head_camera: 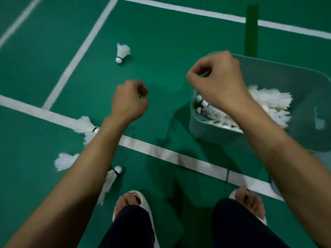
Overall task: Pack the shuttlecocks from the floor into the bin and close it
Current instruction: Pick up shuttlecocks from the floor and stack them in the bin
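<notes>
Shuttlecocks (268, 102) fill the grey bin (293, 81) at the right of the frame, its top uncovered. A lone shuttlecock (122, 52) lies on the green floor (161, 42) at upper centre-left. Three others lie at lower left, beside and partly under the left forearm. Mid-frame, the left hand (129, 101) hangs over the floor, fingers curled in on nothing visible. Over the bin's left corner, the right hand (216, 81) hovers, fingers likewise curled and seemingly empty.

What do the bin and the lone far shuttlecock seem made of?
Bin: likely smooth translucent plastic, since its grey wall looks see-through. Shuttlecock: white skirt looks like feathers, rounded white base maybe cork; too blurred to be sure.
</notes>
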Available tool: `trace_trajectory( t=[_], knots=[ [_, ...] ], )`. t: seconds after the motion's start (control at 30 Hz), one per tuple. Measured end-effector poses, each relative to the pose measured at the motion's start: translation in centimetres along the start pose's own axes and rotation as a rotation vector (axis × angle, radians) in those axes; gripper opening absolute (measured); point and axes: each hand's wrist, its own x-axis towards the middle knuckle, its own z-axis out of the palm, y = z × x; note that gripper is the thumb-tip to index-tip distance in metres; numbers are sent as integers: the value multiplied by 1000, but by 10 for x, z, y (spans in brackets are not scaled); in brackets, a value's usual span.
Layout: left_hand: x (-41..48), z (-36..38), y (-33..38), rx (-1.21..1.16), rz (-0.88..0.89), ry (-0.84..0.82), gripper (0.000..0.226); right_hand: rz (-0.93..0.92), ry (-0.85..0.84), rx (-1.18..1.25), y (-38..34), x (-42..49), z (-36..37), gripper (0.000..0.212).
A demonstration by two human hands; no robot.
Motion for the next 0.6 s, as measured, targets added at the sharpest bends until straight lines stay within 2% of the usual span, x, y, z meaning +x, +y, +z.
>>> trace_trajectory(
  t=[0.1,0.2,0.3,0.4,0.5,0.57,0.6],
  knots=[
    [3,10,-34,9,-122,-53,19,-30,-162,-33,-18,9,33,15],
    [12,12,-71,0,-199,4,20,-2,-318,-106,-32,44,75,14],
    [12,15,-102,83,-148,51,22,49,-445,-109,-39,94,145,14],
    [-3,13,-125,99,-116,94,24,-28,-557,-241,-54,132,223,24],
    [-29,7,-138,50,-210,344,23,-99,-449,-395,-68,178,276,47],
    [-48,7,-142,57,-388,531,31,-93,-358,-437,-72,213,294,57],
    [-57,10,-144,94,-507,557,43,-72,-347,-445,-71,227,302,59]
  ],
)
